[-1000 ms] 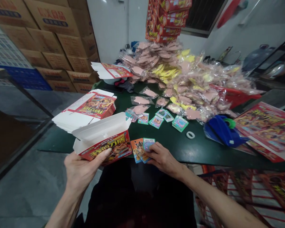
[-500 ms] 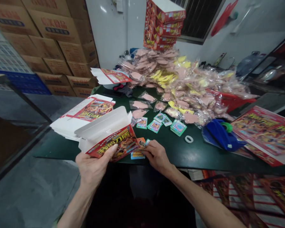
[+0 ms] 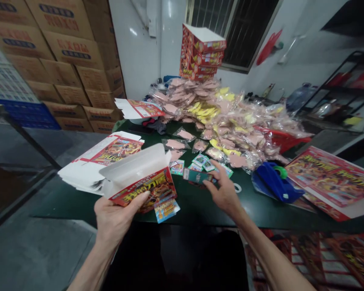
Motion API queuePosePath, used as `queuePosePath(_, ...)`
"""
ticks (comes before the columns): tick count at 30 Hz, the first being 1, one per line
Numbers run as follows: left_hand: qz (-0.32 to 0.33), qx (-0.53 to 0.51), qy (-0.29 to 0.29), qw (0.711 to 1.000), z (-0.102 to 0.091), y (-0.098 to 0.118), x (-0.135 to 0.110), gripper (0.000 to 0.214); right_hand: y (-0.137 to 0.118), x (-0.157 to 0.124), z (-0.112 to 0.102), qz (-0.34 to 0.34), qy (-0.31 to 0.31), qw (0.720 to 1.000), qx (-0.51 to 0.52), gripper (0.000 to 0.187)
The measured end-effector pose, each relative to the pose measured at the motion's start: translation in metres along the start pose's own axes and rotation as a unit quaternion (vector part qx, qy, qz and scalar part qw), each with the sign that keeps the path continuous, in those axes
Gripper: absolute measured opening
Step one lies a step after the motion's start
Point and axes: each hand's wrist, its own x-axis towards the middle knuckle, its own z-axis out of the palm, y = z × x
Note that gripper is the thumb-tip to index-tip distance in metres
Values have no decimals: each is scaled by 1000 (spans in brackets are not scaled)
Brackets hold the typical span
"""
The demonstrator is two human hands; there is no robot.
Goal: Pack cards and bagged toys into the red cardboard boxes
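Observation:
My left hand point(image 3: 117, 218) grips a red printed cardboard box point(image 3: 151, 188), thumb across its front, with its white flap raised. A blue and orange card point(image 3: 166, 210) pokes out beneath the box's lower right corner. Between the thumb and fingers of my right hand point(image 3: 224, 190) is a dark teal card point(image 3: 197, 177), held above the green table; whether it is one card or several I cannot tell. Behind it lie small green-edged cards point(image 3: 200, 160). To the right of that hand, a white ring point(image 3: 237, 188) rests on the table.
Flat printed cartons point(image 3: 87, 165) are stacked at left. A heap of bagged pink and yellow pieces point(image 3: 206, 101) covers the back, with stacked red boxes point(image 3: 202, 52) behind. A blue tape dispenser point(image 3: 273, 184) and printed sheets point(image 3: 336, 178) occupy the right side.
My right hand has moved up and right from the cards by the box, now carrying the teal card. The left hand still holds the box. The camera view has tilted upward.

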Motion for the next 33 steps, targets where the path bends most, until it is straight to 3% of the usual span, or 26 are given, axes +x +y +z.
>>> queuePosePath(3, -8, -62, -73, 995, 16, 8, -1, 25, -19, 9, -44, 39, 112, 991, 64, 31)
queuePosePath(5, -12, -85, -153, 984, 26, 10, -2, 26, -37, 10, -66, 24, 138, 982, 124, 27)
queuePosePath(7, -4, -94, -236, 967, 35, 11, -4, 23, -57, 8, -76, -2, 133, 977, 169, 34)
queuePosePath(11, 5, -109, -320, 941, 42, 8, -8, 22, -84, 7, -51, -74, 109, 977, 167, 40)
queuePosePath(15, -33, -142, -341, 929, 41, 7, -9, 28, -74, 7, -19, -210, 167, 963, 36, 39)
queuePosePath(21, -32, -127, -355, 926, 40, 11, -7, 32, -68, 1, -33, -334, 26, 924, -186, 55)
queuePosePath(26, 3, -124, -359, 925, 47, 13, -10, 35, -96, -2, -33, -332, 8, 891, -311, 43)
queuePosePath(30, 39, -125, -355, 925, 50, 12, -10, 21, -107, -5, -19, -303, -162, 914, -216, 59)
queuePosePath(31, 49, -122, -355, 926, 51, 11, -10, 17, -107, -7, -14, -285, -183, 924, -178, 63)
queuePosePath(33, 52, -140, -342, 928, 52, 8, -12, 27, -103, -12, -7, -252, -142, 950, -121, 63)
